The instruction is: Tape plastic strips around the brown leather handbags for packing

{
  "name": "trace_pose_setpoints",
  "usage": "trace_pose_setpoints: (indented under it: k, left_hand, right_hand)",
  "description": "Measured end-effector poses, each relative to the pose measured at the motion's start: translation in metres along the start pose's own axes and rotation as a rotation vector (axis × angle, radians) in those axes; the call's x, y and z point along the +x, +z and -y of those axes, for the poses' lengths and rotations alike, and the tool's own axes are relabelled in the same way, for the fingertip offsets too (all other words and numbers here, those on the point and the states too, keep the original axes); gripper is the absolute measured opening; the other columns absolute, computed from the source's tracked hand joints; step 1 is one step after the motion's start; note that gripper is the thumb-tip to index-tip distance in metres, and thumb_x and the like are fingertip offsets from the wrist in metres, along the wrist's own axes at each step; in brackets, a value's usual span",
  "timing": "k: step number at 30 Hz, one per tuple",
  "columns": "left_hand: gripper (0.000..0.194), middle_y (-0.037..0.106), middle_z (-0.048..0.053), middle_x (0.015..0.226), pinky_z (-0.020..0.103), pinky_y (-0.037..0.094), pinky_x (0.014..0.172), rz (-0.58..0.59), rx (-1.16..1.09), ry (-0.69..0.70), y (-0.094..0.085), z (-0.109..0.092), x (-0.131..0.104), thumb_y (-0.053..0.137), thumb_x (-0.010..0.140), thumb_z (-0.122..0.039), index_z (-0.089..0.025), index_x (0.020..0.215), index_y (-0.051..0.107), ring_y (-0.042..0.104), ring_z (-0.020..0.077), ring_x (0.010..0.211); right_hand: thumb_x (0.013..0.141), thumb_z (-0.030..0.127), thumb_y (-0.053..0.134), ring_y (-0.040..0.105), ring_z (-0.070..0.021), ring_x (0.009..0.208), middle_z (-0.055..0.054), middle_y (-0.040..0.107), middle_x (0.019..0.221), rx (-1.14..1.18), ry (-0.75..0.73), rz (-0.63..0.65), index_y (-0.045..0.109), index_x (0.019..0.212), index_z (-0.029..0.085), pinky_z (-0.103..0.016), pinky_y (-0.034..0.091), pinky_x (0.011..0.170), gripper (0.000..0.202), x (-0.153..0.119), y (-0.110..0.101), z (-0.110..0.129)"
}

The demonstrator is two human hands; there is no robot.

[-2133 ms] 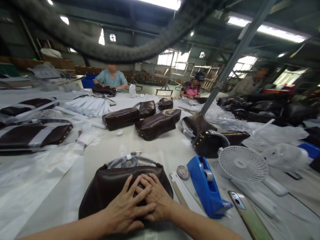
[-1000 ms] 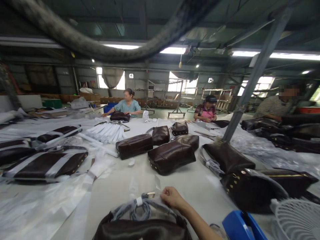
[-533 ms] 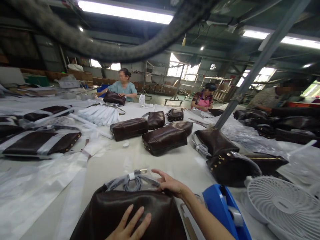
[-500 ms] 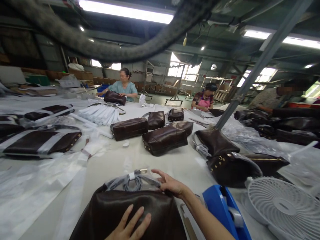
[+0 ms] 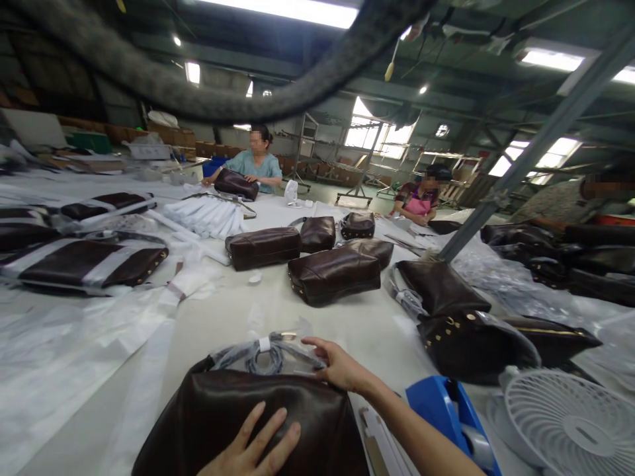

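One dark-brown leather handbag [image 5: 225, 402] sits up close on the pale table [image 5: 213, 320], and the left hand [image 5: 251, 453] lies flat on it, fingers spread, clutching nothing! Over the plastic-wrapped strap [image 5: 268, 360] bends the right hand [image 5: 338, 367] (pinching it or not, I can't tell), blue tape dispenser [image 5: 430, 400] nearby.

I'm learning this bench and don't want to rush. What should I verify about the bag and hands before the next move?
1. Left hand on bag: ok, fingers spread over its front.
2. Right hand at the wrapped strap: ok, by its right end.
3. Right hand's grip firm: cannot tell.
4. White band at the strap's coil: ok, in place.
5. Bag wholly in view: not ok, lower edge cut off.
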State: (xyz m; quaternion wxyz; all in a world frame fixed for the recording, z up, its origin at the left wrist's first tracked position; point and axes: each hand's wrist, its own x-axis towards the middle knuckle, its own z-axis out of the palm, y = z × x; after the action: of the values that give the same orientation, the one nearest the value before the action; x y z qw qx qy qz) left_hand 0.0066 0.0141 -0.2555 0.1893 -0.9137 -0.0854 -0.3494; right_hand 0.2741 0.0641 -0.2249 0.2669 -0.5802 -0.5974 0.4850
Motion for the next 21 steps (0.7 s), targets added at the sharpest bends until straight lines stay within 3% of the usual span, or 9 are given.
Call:
trace_pose_setpoints:
  k: [3,7,13,21]
  left_hand:
    - [0.052,0.053,0.004,0.136,0.056,0.023,0.113,0.025,0.009,-0.003,0.001,-0.001,-0.002,0.066,0.086,-0.043,-0.042,0.135,0.047,0.053,0.0273,0.121]
    - [0.048,0.051,0.004,0.139,0.056,0.024,0.113,0.031,0.024,0.001,0.0,0.0,-0.003,0.063,0.088,-0.045,-0.042,0.133,0.049,0.052,0.0276,0.122]
    - [0.04,0.051,0.005,0.139,0.056,0.022,0.114,0.041,0.015,-0.004,-0.001,-0.001,-0.001,0.064,0.086,-0.046,-0.034,0.124,0.057,0.049,0.0286,0.125]
    - [0.048,0.058,0.003,0.131,0.055,0.019,0.115,0.012,-0.016,-0.01,-0.009,0.003,0.006,0.065,0.086,-0.043,-0.04,0.132,0.05,0.051,0.0271,0.123]
  right_hand:
    - [0.059,0.014,0.067,0.06,-0.0226,0.106,-0.007,0.066,0.114,0.004,0.005,-0.014,0.057,0.126,0.018,-0.032,0.045,0.093,0.068,0.001,0.003,-0.005]
    - [0.064,0.019,0.068,0.064,-0.0192,0.082,-0.003,0.069,0.09,-0.043,0.028,-0.036,0.058,0.122,0.017,-0.029,0.049,0.074,0.059,0.003,0.005,-0.011]
    - [0.066,0.019,0.069,0.06,-0.0165,0.071,0.001,0.067,0.078,-0.241,0.02,-0.071,0.064,0.111,0.018,-0.025,0.044,0.065,0.046,0.005,0.007,-0.005]
    - [0.063,0.015,0.069,0.063,-0.0235,0.084,-0.005,0.07,0.088,-0.593,0.012,-0.092,0.067,0.098,0.021,-0.027,0.041,0.071,0.035,0.005,0.01,0.015]
